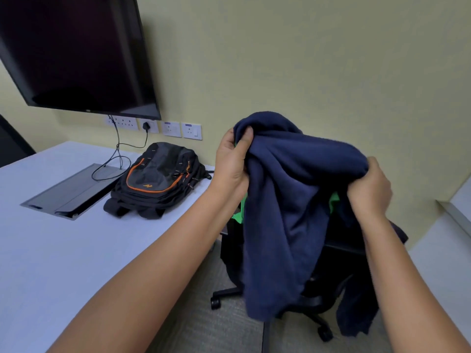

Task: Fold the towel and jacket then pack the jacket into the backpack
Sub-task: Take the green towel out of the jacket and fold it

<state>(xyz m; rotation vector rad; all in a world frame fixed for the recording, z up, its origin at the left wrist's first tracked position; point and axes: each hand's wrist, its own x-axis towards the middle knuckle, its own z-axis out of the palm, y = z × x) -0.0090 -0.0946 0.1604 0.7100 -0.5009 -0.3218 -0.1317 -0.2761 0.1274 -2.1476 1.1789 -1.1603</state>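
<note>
The navy jacket [288, 200] is a soft, fleece-like garment, bunched and creased along its top edge and hanging in loose folds at the centre right of the frame, lifted clear of the table. A bright green layer [242, 212] shows at its edges; whether that is lining or a separate cloth cannot be told. The left hand [233, 161] grips a bunched handful at the jacket's upper left, thumb pinched over the fabric. The right hand [369, 189] clutches the other end, fingers curled into the cloth. One black office chair [321, 289] on castors stands behind and below the hanging fabric.

One black backpack [158, 179] with orange piping lies flat on the white table [63, 250] at centre left, well apart from the jacket. Beside it sits one dark cable hatch [68, 192]. One dark screen [76, 52] fills the upper left, above a row of four wall socket plates [154, 127], with one plug in place.
</note>
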